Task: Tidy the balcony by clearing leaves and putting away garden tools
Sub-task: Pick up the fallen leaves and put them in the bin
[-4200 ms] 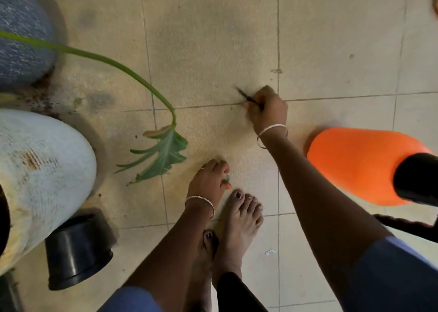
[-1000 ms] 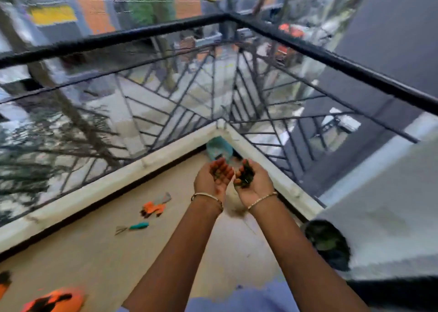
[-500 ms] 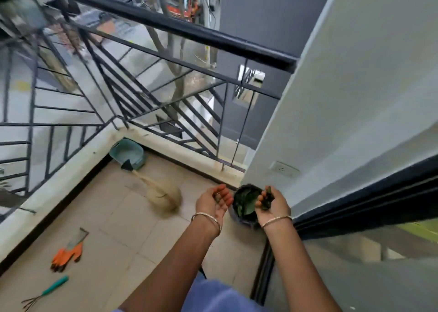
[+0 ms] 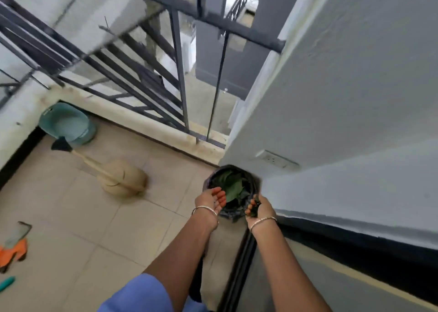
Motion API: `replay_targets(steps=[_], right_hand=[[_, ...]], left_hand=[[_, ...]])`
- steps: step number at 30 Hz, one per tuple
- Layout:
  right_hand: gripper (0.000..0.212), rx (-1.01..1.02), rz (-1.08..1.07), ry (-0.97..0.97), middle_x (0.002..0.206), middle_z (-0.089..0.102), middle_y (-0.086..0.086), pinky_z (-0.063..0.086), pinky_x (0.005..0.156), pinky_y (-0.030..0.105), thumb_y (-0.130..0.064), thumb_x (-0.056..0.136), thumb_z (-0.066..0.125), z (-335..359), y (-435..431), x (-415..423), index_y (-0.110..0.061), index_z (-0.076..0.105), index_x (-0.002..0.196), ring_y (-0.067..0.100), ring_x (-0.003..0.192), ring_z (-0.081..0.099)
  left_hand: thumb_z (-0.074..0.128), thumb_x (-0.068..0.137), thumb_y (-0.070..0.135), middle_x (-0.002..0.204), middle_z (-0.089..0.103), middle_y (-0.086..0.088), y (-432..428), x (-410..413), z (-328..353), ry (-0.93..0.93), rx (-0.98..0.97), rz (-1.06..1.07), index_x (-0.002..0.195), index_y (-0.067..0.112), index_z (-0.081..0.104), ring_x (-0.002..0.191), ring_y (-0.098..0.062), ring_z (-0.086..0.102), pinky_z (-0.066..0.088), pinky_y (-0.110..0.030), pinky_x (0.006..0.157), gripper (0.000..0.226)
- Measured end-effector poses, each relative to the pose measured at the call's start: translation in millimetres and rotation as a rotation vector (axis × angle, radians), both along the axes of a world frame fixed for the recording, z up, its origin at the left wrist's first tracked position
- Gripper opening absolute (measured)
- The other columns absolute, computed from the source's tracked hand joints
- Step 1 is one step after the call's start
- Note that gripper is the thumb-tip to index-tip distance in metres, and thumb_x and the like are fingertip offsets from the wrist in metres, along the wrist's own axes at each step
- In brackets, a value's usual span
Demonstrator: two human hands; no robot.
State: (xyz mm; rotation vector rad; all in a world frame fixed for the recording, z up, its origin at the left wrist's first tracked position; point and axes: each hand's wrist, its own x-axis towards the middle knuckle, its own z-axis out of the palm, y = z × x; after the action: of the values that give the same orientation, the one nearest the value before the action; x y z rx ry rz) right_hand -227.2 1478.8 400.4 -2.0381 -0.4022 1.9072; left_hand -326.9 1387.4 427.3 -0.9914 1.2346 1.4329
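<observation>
The leaf scraps (image 4: 254, 205) are sitting in the right hand (image 4: 259, 208), whose fingers are curling loosely round them, just above the 4 o'clock edge of the black bin (image 4: 234, 167), where green leaves (image 4: 231, 186) are already lying. The left hand (image 4: 211, 200) is hovering at 8 o'clock, cupped palm-up and apparently empty. Tipping well probably means bringing the right hand over the bin's middle before uncurling, then brushing the palms clean there. A second ago both hands were raised toward the railing corner; now they are hanging over the bin, with the broom (image 4: 123, 178) lying at its 9 o'clock.
</observation>
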Motion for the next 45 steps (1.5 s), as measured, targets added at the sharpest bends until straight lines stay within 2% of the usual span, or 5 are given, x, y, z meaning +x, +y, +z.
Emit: replay_targets(steps=[9,20,30,36,45], right_hand=[[0.031,-0.052,0.116,-0.145,0.051,0.045,0.007,0.031,0.032,0.014,-0.011,0.099,0.052,-157.5,38.3,-26.1,-0.006,0.048,0.069,0.013,0.029,0.039],[0.041,-0.123,0.207,-0.144,0.15,0.038,0.006,0.036,0.106,0.044,-0.023,0.102,0.044,-214.9,42.7,-20.7,-0.018,0.044,0.143,0.025,0.139,0.034],[0.041,-0.003,0.132,0.004,0.146,0.04,0.028,0.032,0.115,0.042,-0.008,0.104,0.031,-148.0,6.9,-17.7,0.01,0.039,0.14,0.037,0.138,0.038],[0.026,0.18,0.267,0.009,0.085,0.063,0.017,0.055,0.074,0.03,0.007,0.097,0.043,-70.5,-50.9,-24.9,0.01,0.057,0.119,0.024,0.075,0.062],[0.013,0.363,0.383,0.14,0.073,0.06,0.014,0.051,0.05,0.016,0.01,0.09,0.056,55.6,-139.5,-21.0,0.006,0.064,0.1,0.011,0.052,0.059]], left_hand=[[0.022,0.107,0.032,0.155,0.036,-0.01,48.7,-15.1,-140.5,-0.065,0.011,-0.133,0.144,0.006,0.04,0.144,-0.023,0.031,0.025,-0.034,0.114,0.049],[0.023,0.106,0.043,0.159,0.028,-0.002,28.4,1.1,-181.0,-0.065,0.032,-0.121,0.153,0.017,0.029,0.144,-0.021,0.031,0.022,-0.037,0.119,0.054],[0.038,0.104,0.036,0.141,0.054,-0.005,-26.2,9.3,-130.3,-0.024,0.011,0.105,0.138,0.009,0.051,0.123,-0.02,0.055,0.04,-0.035,0.109,0.045],[0.036,0.103,0.019,0.122,0.06,-0.008,-68.0,7.9,-46.0,0.036,-0.026,0.135,0.127,0.008,0.056,0.088,-0.013,0.061,0.051,-0.021,0.059,0.033],[0.04,0.101,0.016,0.111,0.066,-0.01,-170.8,35.4,65.7,0.252,0.016,0.258,0.117,0.008,0.062,0.104,-0.023,0.063,0.044,-0.038,0.098,0.029]])
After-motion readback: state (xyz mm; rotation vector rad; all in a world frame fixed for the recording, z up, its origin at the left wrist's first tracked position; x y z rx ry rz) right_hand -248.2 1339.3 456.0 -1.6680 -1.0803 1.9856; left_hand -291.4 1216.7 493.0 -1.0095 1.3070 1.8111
